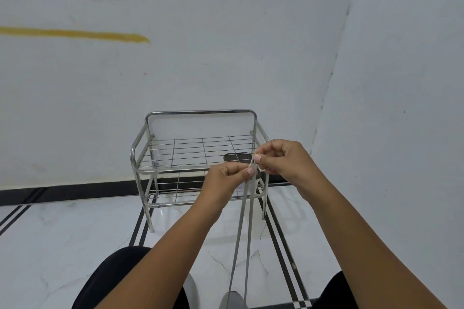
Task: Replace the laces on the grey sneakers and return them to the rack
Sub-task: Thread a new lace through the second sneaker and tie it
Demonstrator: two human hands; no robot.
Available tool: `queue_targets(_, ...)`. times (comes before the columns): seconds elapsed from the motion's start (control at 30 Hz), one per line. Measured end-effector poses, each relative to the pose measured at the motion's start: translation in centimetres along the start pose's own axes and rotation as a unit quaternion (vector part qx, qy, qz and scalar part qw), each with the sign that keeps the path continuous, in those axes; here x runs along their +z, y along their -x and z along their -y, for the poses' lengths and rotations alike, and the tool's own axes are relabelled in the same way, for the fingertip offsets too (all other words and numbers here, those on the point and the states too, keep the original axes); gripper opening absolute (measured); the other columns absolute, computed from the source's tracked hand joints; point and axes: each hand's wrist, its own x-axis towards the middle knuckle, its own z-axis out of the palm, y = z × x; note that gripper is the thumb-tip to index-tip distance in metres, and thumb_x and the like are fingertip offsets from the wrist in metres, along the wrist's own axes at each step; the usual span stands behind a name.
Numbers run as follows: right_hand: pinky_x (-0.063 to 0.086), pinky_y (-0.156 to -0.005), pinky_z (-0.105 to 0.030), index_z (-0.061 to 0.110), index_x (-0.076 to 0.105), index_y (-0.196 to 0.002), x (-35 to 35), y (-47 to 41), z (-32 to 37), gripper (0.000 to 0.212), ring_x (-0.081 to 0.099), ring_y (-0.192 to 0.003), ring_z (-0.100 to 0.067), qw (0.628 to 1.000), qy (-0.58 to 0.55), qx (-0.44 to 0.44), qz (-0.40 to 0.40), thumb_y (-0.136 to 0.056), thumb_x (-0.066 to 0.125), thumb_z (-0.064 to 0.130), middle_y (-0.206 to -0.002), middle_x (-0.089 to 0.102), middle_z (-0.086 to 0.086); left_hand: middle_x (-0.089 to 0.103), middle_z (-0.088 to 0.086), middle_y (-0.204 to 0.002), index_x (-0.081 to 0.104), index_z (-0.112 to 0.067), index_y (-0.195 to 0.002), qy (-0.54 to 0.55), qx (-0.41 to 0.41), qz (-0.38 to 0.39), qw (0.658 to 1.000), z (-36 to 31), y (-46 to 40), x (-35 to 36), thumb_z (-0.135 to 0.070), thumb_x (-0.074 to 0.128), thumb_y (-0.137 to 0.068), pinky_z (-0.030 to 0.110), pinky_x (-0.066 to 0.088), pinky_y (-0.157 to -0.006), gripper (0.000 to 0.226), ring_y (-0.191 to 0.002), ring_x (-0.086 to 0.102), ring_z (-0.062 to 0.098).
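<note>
- Both hands are up in the middle of the frame, right in front of a small two-tier chrome wire shoe rack [200, 150] that stands against the white wall [226, 45].
- The left hand [226, 178] is curled shut, pinching the flat grey shoelace [241, 233] between thumb and fingers.
- The right hand [283, 158] is closed too, nipping the same lace at its top end, so the two sets of fingertips nearly touch.
- From the pinch, two strands of the lace run straight down to the bottom centre of the frame, pulled fairly taut.
- Down there you can just see a bit of a grey sneaker [233, 300] poking in at the bottom edge, between the black-clad knees. Can't tell how the lace sits in it.
- There's something dark [237, 157] on the rack's lower level behind the hands, too hidden to make out.
- The floor [62, 246] is glossy white marble-look tile with black stripe lines.
- A yellowish streak [75, 34] runs across the wall at the upper left.
</note>
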Motion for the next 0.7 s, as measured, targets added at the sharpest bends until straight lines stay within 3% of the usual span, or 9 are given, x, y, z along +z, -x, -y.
queue_targets(0.1,0.056,-0.074,-0.034,0.007,0.070,-0.088,0.04,0.20,-0.04,0.007,0.062,-0.073,-0.020,1.000,-0.019,0.007,0.001,-0.083,0.073,0.011,-0.085,0.069,-0.021,0.075,0.002,-0.093,0.076,-0.012,-0.097,0.017,-0.004,0.001,1.000,-0.12,0.16,0.10,-0.019,0.069,-0.086,0.029,0.048,-0.095,0.015,-0.095,0.069,0.011)
queue_targets(0.37,0.054,-0.067,-0.020,0.007,0.071,-0.090,0.11,0.29,-0.15,0.010,0.062,-0.067,-0.005,0.998,-0.060,0.025,0.012,-0.082,0.074,0.011,-0.073,0.065,0.001,0.075,0.001,-0.092,0.077,-0.016,-0.095,0.024,-0.001,-0.005,1.000,-0.26,0.33,0.32,-0.020,0.069,-0.086,0.035,0.048,-0.099,0.013,-0.092,0.068,0.009)
queue_targets(0.6,0.052,-0.076,-0.027,0.013,0.071,-0.084,0.33,0.15,-0.29,0.006,0.065,-0.076,-0.006,0.993,-0.098,0.056,0.017,-0.080,0.076,0.013,-0.080,0.069,0.002,0.076,-0.001,-0.087,0.078,-0.017,-0.090,0.037,0.003,-0.003,0.999,-0.23,0.43,0.31,-0.020,0.069,-0.086,0.035,0.046,-0.100,0.010,-0.085,0.068,0.003)
queue_targets(0.7,0.052,-0.074,-0.024,0.013,0.071,-0.085,0.38,0.13,-0.36,0.007,0.065,-0.075,-0.006,0.992,-0.107,0.059,0.017,-0.080,0.076,0.013,-0.079,0.069,0.003,0.076,-0.001,-0.088,0.078,-0.021,-0.087,0.033,0.001,-0.006,0.999,-0.24,0.48,0.28,-0.021,0.069,-0.086,0.038,0.045,-0.103,0.009,-0.093,0.068,0.009)
